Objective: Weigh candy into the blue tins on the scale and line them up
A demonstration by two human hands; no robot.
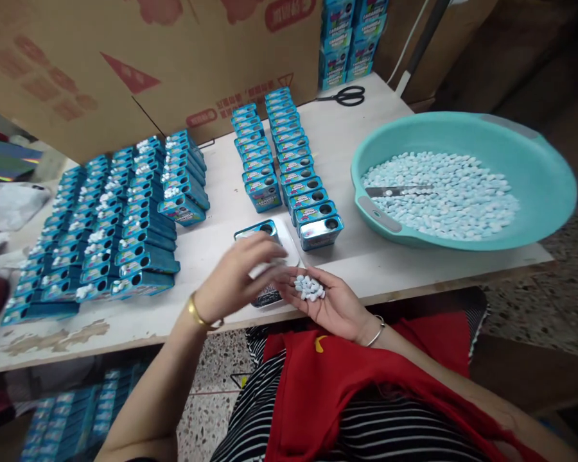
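My right hand (340, 308) is turned palm up, cupping a small heap of pale blue and white candies (309, 288). Just left of it, my left hand (243, 269) is over a white scale (291, 240). Motion smears its fingers, so whether they hold anything does not show. Beneath that hand, a blue tin (257, 228) with a round hole in its top sits on the scale, partly covered. The scale's dark front panel (268, 296) shows between my hands.
To the right stands a turquoise basin (549, 186) of candies with a metal tool (397, 190) in it. Two rows of tins (262, 192) stand mid-table; several candy-topped rows (144, 282) stand left. Black scissors (350, 96) lie at the back, near a large carton (183, 58).
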